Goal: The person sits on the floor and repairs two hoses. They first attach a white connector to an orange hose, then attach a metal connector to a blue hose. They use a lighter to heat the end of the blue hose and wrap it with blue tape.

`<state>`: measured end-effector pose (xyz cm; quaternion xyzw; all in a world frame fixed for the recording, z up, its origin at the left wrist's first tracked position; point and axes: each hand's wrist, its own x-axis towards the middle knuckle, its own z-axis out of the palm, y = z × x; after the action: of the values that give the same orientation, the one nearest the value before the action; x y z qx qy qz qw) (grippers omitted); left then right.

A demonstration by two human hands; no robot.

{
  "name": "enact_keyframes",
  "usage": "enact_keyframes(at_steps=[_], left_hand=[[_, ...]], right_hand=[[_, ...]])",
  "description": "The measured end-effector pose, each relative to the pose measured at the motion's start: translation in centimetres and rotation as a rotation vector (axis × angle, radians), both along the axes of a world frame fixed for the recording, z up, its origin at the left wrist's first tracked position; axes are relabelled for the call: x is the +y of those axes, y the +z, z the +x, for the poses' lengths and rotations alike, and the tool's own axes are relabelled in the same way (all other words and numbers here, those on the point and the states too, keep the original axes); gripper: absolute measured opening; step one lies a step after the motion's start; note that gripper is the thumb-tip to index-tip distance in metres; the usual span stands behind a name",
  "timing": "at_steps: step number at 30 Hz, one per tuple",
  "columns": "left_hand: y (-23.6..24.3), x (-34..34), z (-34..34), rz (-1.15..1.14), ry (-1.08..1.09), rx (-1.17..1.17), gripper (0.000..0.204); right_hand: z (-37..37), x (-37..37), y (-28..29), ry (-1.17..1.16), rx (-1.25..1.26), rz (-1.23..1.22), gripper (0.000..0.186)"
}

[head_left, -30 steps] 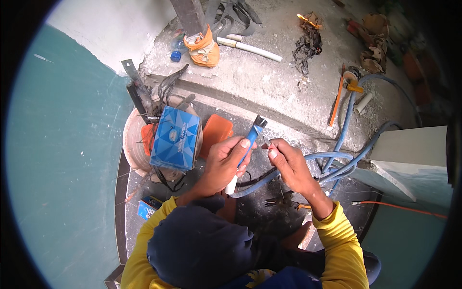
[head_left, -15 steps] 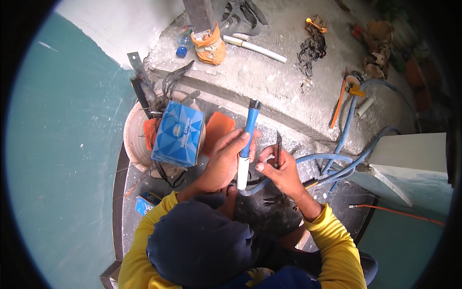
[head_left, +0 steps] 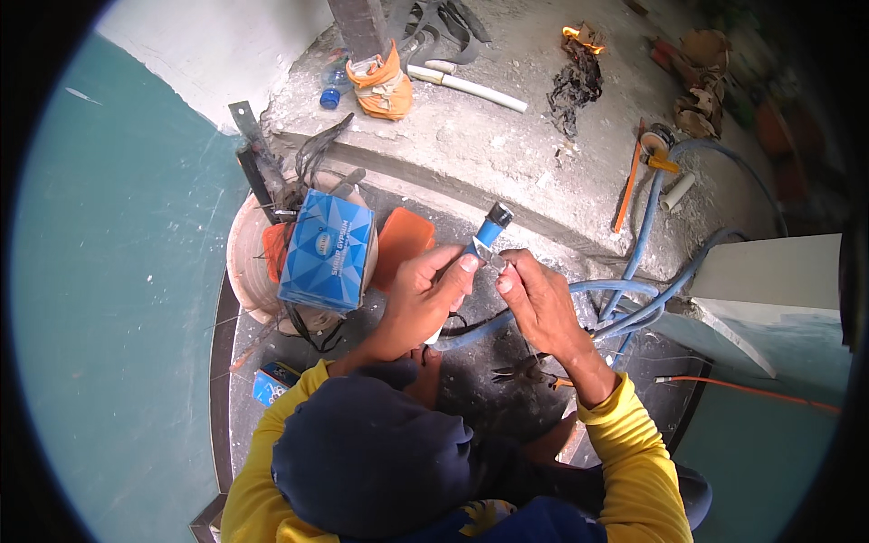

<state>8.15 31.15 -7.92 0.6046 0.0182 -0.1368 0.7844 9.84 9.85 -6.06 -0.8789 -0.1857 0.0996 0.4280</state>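
My left hand (head_left: 425,294) grips a blue tube (head_left: 489,231) with a dark top end and a white lower section, tilted toward the right. My right hand (head_left: 534,303) is closed on a small metal blade (head_left: 496,264) held against the tube just above my left thumb; its handle is hidden by the fingers. Below my right hand, dark-jawed pliers with orange handles (head_left: 561,383) lie on the dark floor. A blue hose (head_left: 614,286) loops behind and right of my hands.
Left: bucket (head_left: 258,299), blue patterned box (head_left: 326,249), orange case (head_left: 403,244). On the concrete ledge (head_left: 471,163): bottle (head_left: 332,81), orange bag (head_left: 380,86), white pipe (head_left: 480,93), charred heap with flame (head_left: 575,77), orange strip (head_left: 629,176). Right: pillar (head_left: 760,276).
Half a second ago the tube stood upright and the blade in my right hand was apart from it; now the tube leans right and the blade is back against it.
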Motion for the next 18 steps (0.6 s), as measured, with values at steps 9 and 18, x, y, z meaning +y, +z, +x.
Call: enact_keyframes(at_steps=[9, 18], left_hand=[[0.2, 0.0, -0.2, 0.033, -0.008, -0.009, 0.024], [1.1, 0.0, -0.7, 0.181, 0.025, -0.070, 0.017]], right_hand=[[-0.1, 0.0, 0.6, 0.041, -0.068, -0.034, 0.040], [-0.7, 0.1, 1.0, 0.050, 0.083, 0.010, 0.040]])
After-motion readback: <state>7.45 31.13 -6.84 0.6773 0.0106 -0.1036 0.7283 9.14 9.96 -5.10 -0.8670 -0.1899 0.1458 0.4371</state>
